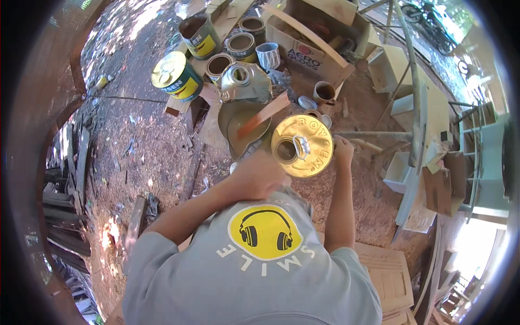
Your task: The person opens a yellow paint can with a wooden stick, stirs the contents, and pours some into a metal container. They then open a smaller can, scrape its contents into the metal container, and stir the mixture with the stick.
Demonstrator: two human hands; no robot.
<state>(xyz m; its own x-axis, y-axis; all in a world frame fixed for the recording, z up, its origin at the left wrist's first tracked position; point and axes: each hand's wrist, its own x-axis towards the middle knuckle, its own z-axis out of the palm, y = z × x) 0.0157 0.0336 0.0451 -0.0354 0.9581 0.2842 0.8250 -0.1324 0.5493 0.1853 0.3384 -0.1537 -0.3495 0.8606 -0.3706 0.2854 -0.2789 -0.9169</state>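
Observation:
A paint can with a gold lid (312,127) is in front of my chest, its top facing up toward me. The lid has a round opening on its left part and a small wire handle. My right hand (343,153) is closed on the can's right side. Close to the can's lower left is my left hand (259,176), bent inward and smeared by motion; its fingers do not show clearly. Just beyond it stands a cut-open metal container (226,122) with brownish contents. A flat wooden stick (265,115) with a reddish-brown end leans in it.
Several open cans stand farther off, beside a closed green-and-yellow paint can (177,77). A dented silver can (245,81) and a light cup (267,56) are nearby. A large cardboard box (309,46) is at the back. Wooden poles (416,92) and pale panels line the right.

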